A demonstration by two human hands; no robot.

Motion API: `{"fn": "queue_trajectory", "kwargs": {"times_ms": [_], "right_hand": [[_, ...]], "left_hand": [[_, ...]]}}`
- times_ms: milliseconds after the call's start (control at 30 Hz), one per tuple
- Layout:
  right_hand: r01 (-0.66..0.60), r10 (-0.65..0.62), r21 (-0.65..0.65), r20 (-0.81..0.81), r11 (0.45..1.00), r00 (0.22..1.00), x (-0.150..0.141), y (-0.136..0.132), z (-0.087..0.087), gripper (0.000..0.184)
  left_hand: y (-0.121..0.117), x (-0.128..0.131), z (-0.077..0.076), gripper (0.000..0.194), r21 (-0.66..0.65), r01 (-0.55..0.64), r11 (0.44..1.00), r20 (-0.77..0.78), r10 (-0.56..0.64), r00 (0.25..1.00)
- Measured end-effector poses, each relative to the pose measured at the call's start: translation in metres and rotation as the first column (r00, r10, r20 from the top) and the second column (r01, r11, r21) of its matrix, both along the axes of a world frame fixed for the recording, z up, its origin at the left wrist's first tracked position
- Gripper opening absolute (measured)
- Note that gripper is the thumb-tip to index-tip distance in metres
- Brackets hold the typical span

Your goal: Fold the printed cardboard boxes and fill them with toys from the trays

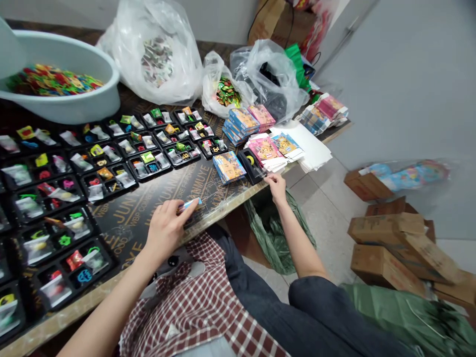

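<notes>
My left hand (167,225) rests at the table's front edge, fingers closed on a small flat blue box (190,204) held on edge. My right hand (275,187) reaches to the table edge farther right, fingertips pinched on the clear film at the corner of a black tray (252,166) holding a yellow ring. A printed blue box (229,167) lies just left of that tray. Stacks of pink and blue flat cartons (268,149) lie behind it.
Rows of black trays (111,163) filled with small toys and sachets cover the dark table (148,208). A pale basin (67,74) of coloured pieces stands at the back left, plastic bags (159,49) behind. Cardboard boxes (394,248) and green sacks (275,233) sit on the floor.
</notes>
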State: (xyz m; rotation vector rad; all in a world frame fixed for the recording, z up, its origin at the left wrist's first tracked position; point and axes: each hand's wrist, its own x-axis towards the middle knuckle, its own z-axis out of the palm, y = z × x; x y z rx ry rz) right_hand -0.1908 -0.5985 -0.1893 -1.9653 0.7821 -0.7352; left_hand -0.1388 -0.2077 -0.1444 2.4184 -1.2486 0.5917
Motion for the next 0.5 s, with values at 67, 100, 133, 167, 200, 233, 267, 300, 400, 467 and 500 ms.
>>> {"fn": "queue_trajectory", "kwargs": {"times_ms": [67, 100, 133, 167, 200, 233, 267, 300, 400, 467, 500], "right_hand": [[0.029, -0.029, 0.032, 0.003, 0.999, 1.000, -0.002, 0.003, -0.009, 0.019], [0.043, -0.043, 0.034, 0.006, 0.998, 0.999, -0.002, 0.004, -0.012, 0.022], [0.061, -0.061, 0.040, 0.014, 0.997, 0.998, -0.002, 0.006, -0.014, 0.025], [0.079, -0.080, 0.047, 0.025, 0.996, 0.997, -0.003, 0.009, -0.014, 0.027], [0.094, -0.096, 0.053, 0.035, 0.994, 0.995, -0.004, 0.015, -0.012, 0.030], [0.100, -0.103, 0.066, 0.049, 0.993, 0.993, -0.005, 0.024, -0.009, 0.032], [0.085, -0.091, 0.100, 0.066, 0.991, 0.994, -0.007, 0.036, -0.005, 0.033], [0.037, -0.051, 0.163, 0.082, 0.986, 0.995, -0.009, 0.052, 0.001, 0.034], [-0.298, 0.277, 0.531, 0.122, 0.793, 0.953, -0.017, 0.115, 0.026, 0.036], [-0.473, 0.533, 0.750, 0.191, 0.463, 0.824, -0.019, 0.157, 0.043, 0.038], [-0.504, 0.606, 0.807, 0.243, 0.307, 0.757, -0.019, 0.174, 0.050, 0.039]], "left_hand": [[0.001, 0.002, -0.002, 0.048, -0.046, 0.004, 0.999, -0.010, -0.004, 1.000], [0.001, 0.002, -0.003, 0.046, -0.076, 0.003, 0.997, -0.019, -0.004, 1.000], [0.001, 0.002, -0.004, 0.043, -0.107, -0.002, 0.994, -0.032, -0.001, 0.999], [0.000, 0.002, -0.004, 0.040, -0.136, -0.010, 0.991, -0.050, 0.004, 0.999], [0.000, 0.000, -0.005, 0.037, -0.163, -0.021, 0.986, -0.072, 0.010, 0.997], [-0.001, -0.001, -0.005, 0.034, -0.185, -0.032, 0.982, -0.095, 0.015, 0.995], [-0.002, -0.002, -0.005, 0.031, -0.201, -0.042, 0.979, -0.117, 0.019, 0.993], [-0.002, -0.004, -0.004, 0.029, -0.210, -0.050, 0.976, -0.137, 0.021, 0.990], [-0.004, -0.007, -0.002, 0.029, -0.199, -0.070, 0.977, -0.201, 0.029, 0.979], [-0.003, -0.007, -0.001, 0.031, -0.178, -0.076, 0.981, -0.241, 0.032, 0.970], [-0.003, -0.006, -0.001, 0.031, -0.176, -0.073, 0.982, -0.253, 0.026, 0.967]]}}
